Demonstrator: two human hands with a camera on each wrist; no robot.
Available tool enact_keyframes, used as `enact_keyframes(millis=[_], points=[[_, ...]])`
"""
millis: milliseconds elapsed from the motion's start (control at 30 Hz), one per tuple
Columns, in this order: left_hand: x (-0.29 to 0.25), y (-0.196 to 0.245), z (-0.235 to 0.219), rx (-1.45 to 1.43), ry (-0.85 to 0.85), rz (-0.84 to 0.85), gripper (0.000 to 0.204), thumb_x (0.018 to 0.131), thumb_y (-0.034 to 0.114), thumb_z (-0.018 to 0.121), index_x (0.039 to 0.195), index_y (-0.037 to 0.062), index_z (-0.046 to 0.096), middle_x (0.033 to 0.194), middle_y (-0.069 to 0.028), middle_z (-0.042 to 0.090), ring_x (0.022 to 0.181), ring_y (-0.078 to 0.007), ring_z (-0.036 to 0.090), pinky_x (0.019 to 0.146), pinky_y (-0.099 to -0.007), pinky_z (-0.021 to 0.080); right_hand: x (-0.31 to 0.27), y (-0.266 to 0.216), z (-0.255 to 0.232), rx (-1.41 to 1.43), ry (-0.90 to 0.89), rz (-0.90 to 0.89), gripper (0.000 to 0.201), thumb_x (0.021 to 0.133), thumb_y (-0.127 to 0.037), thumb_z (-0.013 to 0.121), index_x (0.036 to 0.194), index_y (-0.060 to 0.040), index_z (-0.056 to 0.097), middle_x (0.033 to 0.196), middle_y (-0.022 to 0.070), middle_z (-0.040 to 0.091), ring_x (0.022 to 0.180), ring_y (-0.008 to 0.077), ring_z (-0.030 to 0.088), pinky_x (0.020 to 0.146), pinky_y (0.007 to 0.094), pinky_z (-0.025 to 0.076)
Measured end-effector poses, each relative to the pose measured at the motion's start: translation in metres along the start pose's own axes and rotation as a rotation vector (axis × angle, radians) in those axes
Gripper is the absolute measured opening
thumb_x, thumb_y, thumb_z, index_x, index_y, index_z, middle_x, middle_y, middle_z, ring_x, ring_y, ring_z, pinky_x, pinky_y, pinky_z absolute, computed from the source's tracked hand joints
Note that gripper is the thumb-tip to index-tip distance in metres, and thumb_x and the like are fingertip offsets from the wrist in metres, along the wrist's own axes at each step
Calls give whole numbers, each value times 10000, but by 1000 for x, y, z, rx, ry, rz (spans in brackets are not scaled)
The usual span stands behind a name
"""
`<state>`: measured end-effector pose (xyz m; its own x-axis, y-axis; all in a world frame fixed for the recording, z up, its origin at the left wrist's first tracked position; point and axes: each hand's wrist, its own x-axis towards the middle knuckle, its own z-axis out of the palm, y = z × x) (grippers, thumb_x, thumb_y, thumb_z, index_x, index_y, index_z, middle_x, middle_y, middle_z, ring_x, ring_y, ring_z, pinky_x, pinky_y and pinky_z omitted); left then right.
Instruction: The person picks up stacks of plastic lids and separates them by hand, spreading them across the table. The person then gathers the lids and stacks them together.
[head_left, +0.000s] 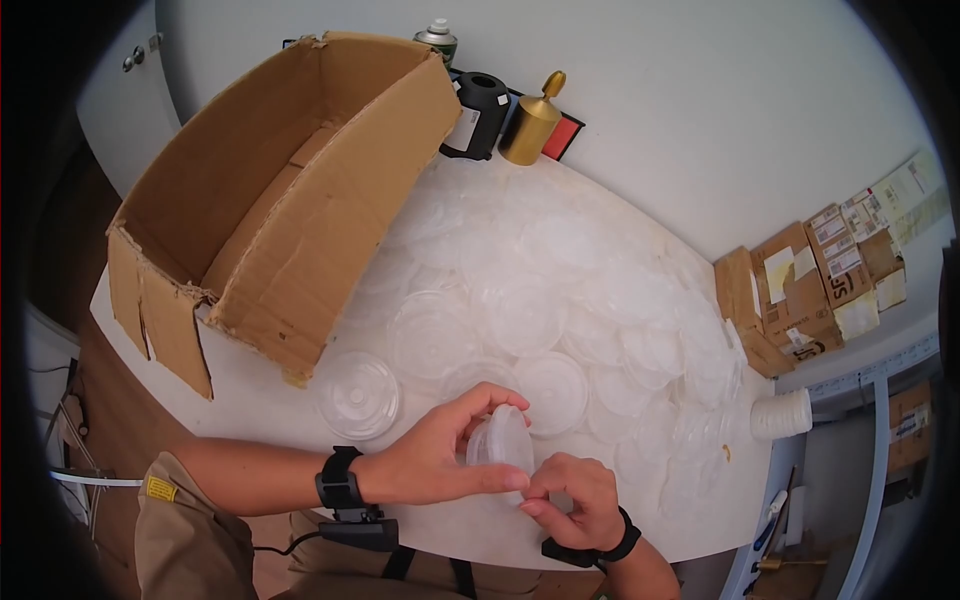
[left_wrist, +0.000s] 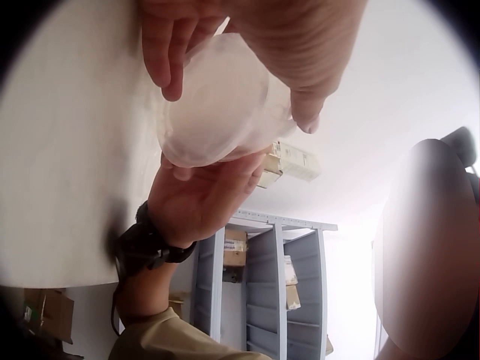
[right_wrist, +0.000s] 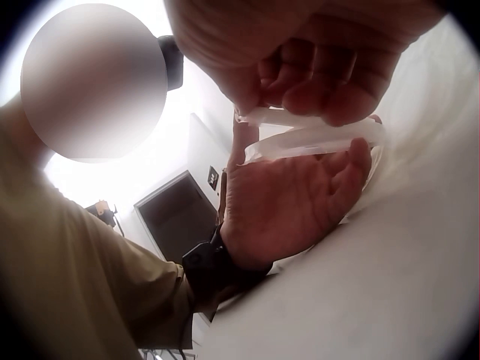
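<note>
Clear round plastic lids (head_left: 503, 445), at least two held face to face on edge, are gripped between the thumb and fingers of my left hand (head_left: 435, 455). My right hand (head_left: 580, 500) pinches their lower right edge with thumb and curled fingers. In the left wrist view the lids (left_wrist: 217, 105) look translucent, with the right hand (left_wrist: 202, 195) beyond them. The right wrist view shows the lids (right_wrist: 307, 141) edge-on with a gap between them, over the left palm (right_wrist: 281, 199).
Many clear lids (head_left: 530, 310) lie overlapping across the white table. An open cardboard box (head_left: 300, 240) stands at the left. Behind are a black container (head_left: 480, 115), a gold container (head_left: 532, 130) and a spray can (head_left: 437, 38). A white stack (head_left: 782, 414) lies at the right edge.
</note>
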<state>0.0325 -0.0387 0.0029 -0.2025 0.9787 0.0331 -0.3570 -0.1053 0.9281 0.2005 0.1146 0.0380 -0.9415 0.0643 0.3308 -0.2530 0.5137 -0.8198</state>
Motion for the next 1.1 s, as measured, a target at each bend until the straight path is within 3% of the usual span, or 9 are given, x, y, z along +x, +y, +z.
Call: enact_keyframes(millis=[267, 433, 533, 967, 1100], points=[[0, -1, -1, -32, -13, 27, 599, 931, 241, 776, 1391, 59, 440, 1238, -55, 555, 1107, -119, 547, 944, -281, 467, 0, 0, -1, 67, -1, 74, 91, 846, 3, 734, 857, -21, 646, 771, 75, 646, 615, 218, 630, 552, 299, 483], [-2, 2, -3, -99, -5, -23, 409, 1075, 303, 515, 1397, 58, 454, 1252, -52, 550, 1114, -113, 498, 973, -274, 407, 0, -1, -1, 45, -3, 69, 95, 850, -5, 730, 849, -25, 637, 771, 68, 644, 629, 224, 630, 554, 300, 481], [-1, 1, -3, -73, 5, -9, 420, 1081, 332, 446, 1401, 60, 461, 1268, -62, 546, 1150, -129, 479, 1015, -296, 371, 0, 1, 0, 49, -4, 49, 98, 851, -5, 729, 848, -25, 633, 772, 67, 644, 634, 221, 631, 555, 299, 481], [-1, 2, -5, -144, -9, -34, 478, 965, 202, 465, 1414, 39, 447, 1294, -99, 533, 1183, -177, 474, 1048, -330, 367, 0, 1, 1, 26, -22, 13, 124, 831, 16, 744, 865, -23, 632, 788, 70, 643, 641, 223, 639, 556, 304, 496], [-1, -1, -7, -143, -29, -55, 472, 955, 136, 524, 1412, 42, 449, 1275, -91, 538, 1134, -157, 523, 1019, -322, 415, 2, -4, 2, 1, -26, 10, 147, 822, 9, 762, 893, -26, 638, 795, 71, 646, 631, 213, 649, 557, 299, 510]])
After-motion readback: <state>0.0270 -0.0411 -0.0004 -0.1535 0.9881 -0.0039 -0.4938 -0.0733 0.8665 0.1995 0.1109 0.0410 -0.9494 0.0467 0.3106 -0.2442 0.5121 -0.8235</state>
